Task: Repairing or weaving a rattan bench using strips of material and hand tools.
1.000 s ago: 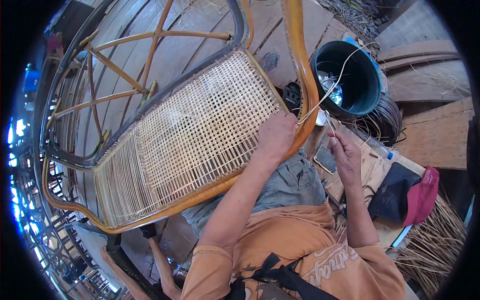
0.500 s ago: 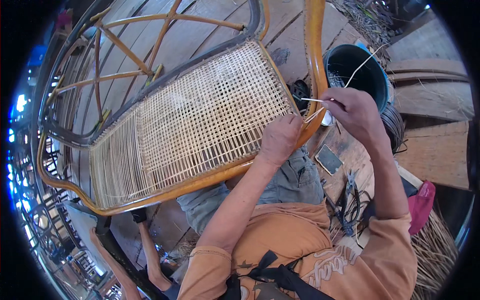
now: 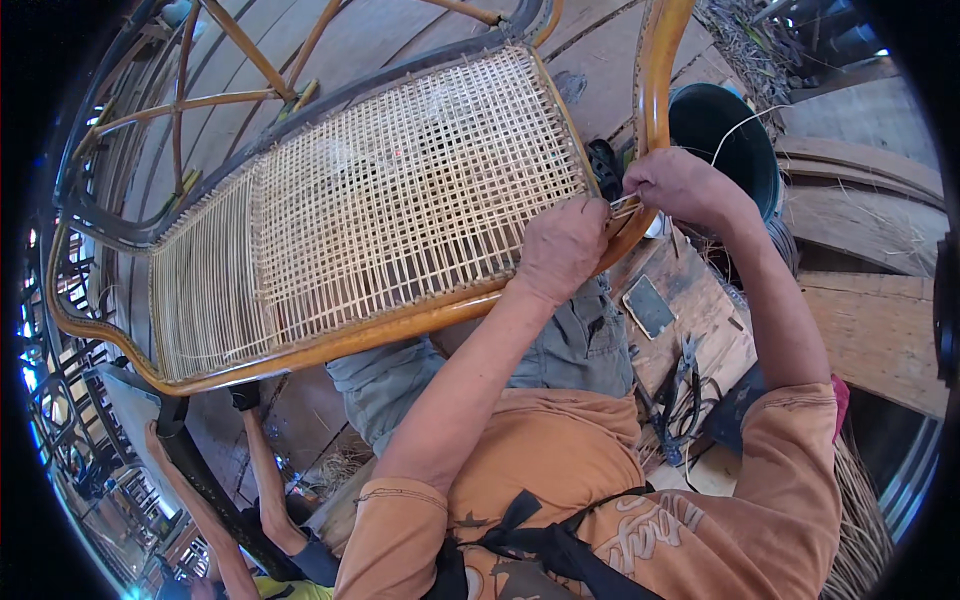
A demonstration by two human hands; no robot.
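Note:
A woven cane panel (image 3: 410, 195), an open grid on the right and mostly parallel strands at the left end, lies across my lap in a curved, glossy rattan frame (image 3: 400, 322). My left hand (image 3: 567, 248) rests on the panel's near right corner, fingers curled closed around pale cane strands (image 3: 627, 205). Beside it, above the curved rail, my right hand (image 3: 692, 188) pinches the strands between thumb and fingers. A short stretch of the strands shows between the two hands; the fingertips are partly hidden.
A dark green bucket (image 3: 722, 125) stands beyond my right hand, a long loose strand (image 3: 745, 122) arching over it. Pliers (image 3: 685, 385) and a dark rectangular slab (image 3: 650, 306) lie on a board to my right. Another person's arms (image 3: 268, 480) show at lower left.
My right hand has come down and left, closer to my left hand, and the strand end that stuck out is now between them. The whole view has shifted slightly.

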